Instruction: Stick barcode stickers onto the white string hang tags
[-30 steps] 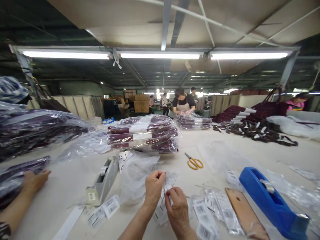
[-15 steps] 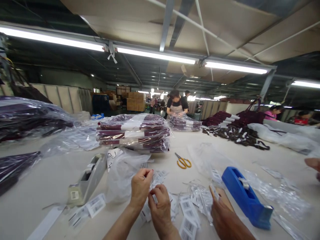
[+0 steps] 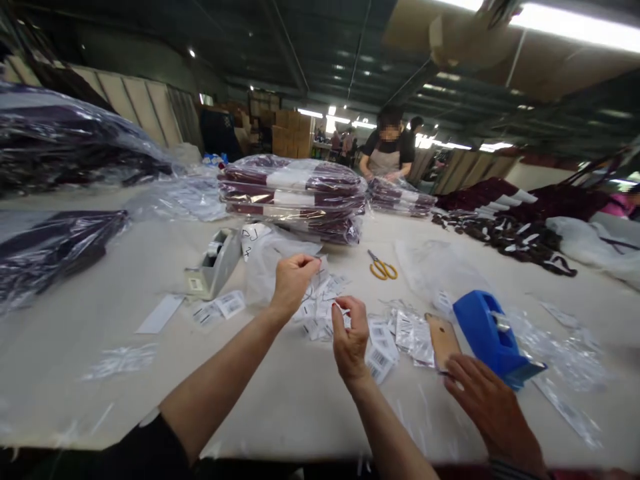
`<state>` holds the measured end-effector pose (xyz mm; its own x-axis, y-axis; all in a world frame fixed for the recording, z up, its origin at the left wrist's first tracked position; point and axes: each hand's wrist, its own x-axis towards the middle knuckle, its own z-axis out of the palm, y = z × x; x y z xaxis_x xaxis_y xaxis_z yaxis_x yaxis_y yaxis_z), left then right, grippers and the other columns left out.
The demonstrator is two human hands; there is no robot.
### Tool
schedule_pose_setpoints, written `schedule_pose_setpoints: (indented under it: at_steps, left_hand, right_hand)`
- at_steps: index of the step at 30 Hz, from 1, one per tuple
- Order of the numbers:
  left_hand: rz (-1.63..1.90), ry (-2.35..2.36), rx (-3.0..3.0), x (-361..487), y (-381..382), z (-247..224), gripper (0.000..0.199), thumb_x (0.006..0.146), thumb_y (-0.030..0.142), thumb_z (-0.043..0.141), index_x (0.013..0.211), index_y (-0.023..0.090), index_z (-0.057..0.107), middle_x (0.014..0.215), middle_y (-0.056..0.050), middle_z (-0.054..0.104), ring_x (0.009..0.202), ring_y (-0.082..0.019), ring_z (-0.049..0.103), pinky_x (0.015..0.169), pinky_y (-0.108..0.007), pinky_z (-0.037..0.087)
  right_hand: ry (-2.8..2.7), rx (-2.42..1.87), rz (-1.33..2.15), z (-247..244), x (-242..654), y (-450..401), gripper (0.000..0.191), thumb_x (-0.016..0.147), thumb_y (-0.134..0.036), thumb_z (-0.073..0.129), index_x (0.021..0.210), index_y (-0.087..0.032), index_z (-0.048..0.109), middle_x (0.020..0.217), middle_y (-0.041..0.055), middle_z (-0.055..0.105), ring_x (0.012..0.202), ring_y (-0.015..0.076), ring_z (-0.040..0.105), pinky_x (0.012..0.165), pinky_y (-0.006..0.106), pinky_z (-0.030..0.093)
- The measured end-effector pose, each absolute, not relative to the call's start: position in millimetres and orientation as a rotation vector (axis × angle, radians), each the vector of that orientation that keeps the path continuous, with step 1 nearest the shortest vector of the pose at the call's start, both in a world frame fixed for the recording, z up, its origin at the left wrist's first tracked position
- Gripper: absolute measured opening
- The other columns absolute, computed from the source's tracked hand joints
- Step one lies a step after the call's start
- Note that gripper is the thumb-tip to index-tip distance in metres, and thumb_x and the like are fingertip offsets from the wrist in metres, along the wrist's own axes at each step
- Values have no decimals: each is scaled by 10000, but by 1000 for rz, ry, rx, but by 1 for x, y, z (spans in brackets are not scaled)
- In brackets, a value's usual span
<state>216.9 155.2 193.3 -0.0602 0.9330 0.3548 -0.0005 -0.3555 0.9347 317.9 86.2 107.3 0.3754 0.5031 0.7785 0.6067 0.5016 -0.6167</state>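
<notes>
My left hand [image 3: 294, 285] is closed in a pinch above a heap of white barcode tags [image 3: 327, 291]. What it pinches is too small to make out. To its right and nearer me, my right hand [image 3: 351, 337] has its thumb and index fingertips together at the heap's edge; anything between them is too thin to tell. A gap separates the two hands. More barcode tags [image 3: 380, 360] lie beside my right hand, with plastic-wrapped tags [image 3: 413, 333] further right. Yellow-handled scissors [image 3: 383, 268] rest beyond.
Wrapped maroon bundles [image 3: 295, 197] stand behind a grey tape dispenser [image 3: 215, 263]. At right, another person's hand [image 3: 483, 393] touches a gold phone [image 3: 443, 339] beside a blue tape dispenser [image 3: 493, 333]. A person in an apron [image 3: 387, 157] stands across the table.
The view has tilted down and turned left. My hands, close together before, have moved apart. The other person's hand has lowered the phone to the table.
</notes>
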Motion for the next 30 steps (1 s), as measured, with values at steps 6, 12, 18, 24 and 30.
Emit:
schedule_pose_setpoints:
  at_steps: [6, 12, 18, 24, 30]
  left_hand:
    - [1579, 945, 1431, 207, 147, 198, 154, 635, 289, 626, 590, 143, 638, 546, 31, 558, 527, -83, 440, 516, -208, 359]
    - [1582, 1010, 1501, 201, 139, 202, 155, 657, 283, 620, 611, 138, 651, 538, 36, 550, 527, -84, 447, 530, -212, 379]
    - [1612, 1018, 1517, 193, 142, 200, 166, 667, 284, 612, 597, 134, 629, 528, 41, 540, 518, -79, 442, 535, -212, 371]
    - [1582, 1201, 1684, 177, 154, 184, 160, 683, 257, 563, 614, 131, 632, 560, 23, 578, 565, -100, 493, 572, -225, 367]
    - [1330, 1137, 1573, 173, 150, 159, 230, 698, 359, 590, 724, 148, 677, 677, -9, 659, 685, -148, 564, 621, -243, 394]
  right_hand:
    - [-1377, -1158, -215, 109, 294, 82, 170, 810, -293, 589, 925, -171, 622, 942, 90, 555, 928, 211, 520, 831, 393, 427]
    - [-1360, -1260, -170, 111, 272, 95, 251, 761, -372, 627, 901, -163, 628, 925, 96, 551, 926, 232, 511, 829, 401, 408]
    - [-1333, -1187, -29, 115, 266, 98, 84, 790, -210, 547, 743, -180, 610, 865, 58, 540, 872, 189, 509, 812, 352, 404]
    - [-1357, -1063, 326, 136, 284, 76, 80, 785, -217, 538, 714, -185, 554, 722, -2, 545, 734, 143, 511, 719, 288, 401]
    - [-1302, -953, 815, 171, 301, 70, 91, 778, -261, 565, 736, -184, 542, 675, -12, 625, 636, 118, 545, 642, 262, 423]
